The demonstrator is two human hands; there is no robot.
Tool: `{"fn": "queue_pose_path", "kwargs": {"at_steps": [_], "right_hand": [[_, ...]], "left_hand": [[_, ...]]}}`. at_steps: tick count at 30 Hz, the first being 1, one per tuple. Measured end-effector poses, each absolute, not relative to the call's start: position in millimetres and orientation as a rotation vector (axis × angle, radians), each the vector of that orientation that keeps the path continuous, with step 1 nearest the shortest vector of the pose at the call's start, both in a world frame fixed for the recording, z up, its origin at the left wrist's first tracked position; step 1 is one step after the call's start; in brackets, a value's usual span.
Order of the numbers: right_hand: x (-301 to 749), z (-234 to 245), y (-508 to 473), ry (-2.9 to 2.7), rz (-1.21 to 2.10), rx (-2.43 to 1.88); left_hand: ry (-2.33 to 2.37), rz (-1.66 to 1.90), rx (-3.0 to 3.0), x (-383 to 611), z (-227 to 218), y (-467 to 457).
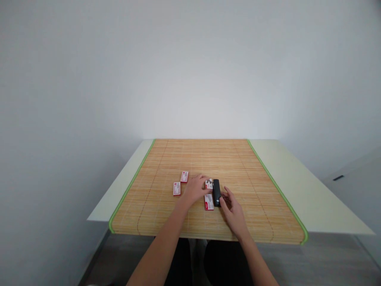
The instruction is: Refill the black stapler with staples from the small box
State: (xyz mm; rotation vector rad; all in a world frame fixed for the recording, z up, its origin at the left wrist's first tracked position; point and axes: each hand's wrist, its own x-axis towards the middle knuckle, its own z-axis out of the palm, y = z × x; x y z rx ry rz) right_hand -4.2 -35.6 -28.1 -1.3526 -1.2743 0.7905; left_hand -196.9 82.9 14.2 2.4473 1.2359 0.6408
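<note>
My left hand (195, 190) curls its thumb and fingers around a small red-and-white box (208, 184) that looks like a staple box. Just below it on the mat lies a second such box (209, 202), flat and close to the black stapler (216, 193). The stapler lies lengthwise between my hands. At its lower right edge is my right hand (234, 214), thumb close to or touching the stapler and fingers apart. Left of my left hand lie two more red-and-white boxes, one (184, 176) farther back and the other (176, 188) nearer.
A bamboo mat (208, 155) with green edging covers the middle of a white table (293, 178). The mat's front edge hangs just over my legs. A plain wall (205, 79) stands behind the table, and more wall surfaces rise to the left and right.
</note>
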Motion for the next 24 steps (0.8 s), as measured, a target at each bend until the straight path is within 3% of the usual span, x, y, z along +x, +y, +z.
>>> {"fn": "queue_pose_path", "kwargs": {"at_steps": [7,12,17,24], "right_hand": [[-5.8,-31.2,-33.9,-1.29,0.759,-1.373],[-6.7,-29.5,-34.4,-1.297,0.75,-1.386],[-8.3,-25.0,-35.8,-1.305,0.709,-1.403],[-8.8,-27.5,-33.8,-1.309,0.686,-1.41]], "left_hand": [[1.525,0.692,2.359,-222.3,24.7,104.4],[1.463,0.869,2.345,-222.8,24.3,55.4],[1.391,0.757,2.277,-202.2,5.0,-7.4],[1.558,0.767,2.184,-200.7,-2.8,-9.8]]}}
